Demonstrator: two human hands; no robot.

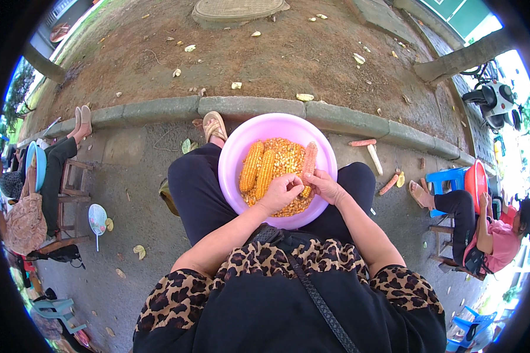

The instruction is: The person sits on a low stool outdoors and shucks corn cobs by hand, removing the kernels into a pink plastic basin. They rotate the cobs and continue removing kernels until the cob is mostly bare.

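A pink plastic basin (229,194) rests on my lap, with loose yellow corn kernels (287,148) inside. Two ears of corn covered in kernels, one at the left (251,170) and another beside it (265,172), lie on the loose kernels. My right hand (327,187) grips a corn cob (310,156) whose upper part is bare and reddish; yellow kernels show at its lower end. Close by on the left, my left hand (282,193) has its fingers curled over the basin. Whether anything is between those fingertips is hidden.
Bare cobs (388,184) lie on the pavement to the right, before a stone kerb (251,107). A person at right sits by a red basin (475,181) on a blue stool (448,181). Another person at left has a blue basin (39,165); a hand fan (97,219) lies nearby.
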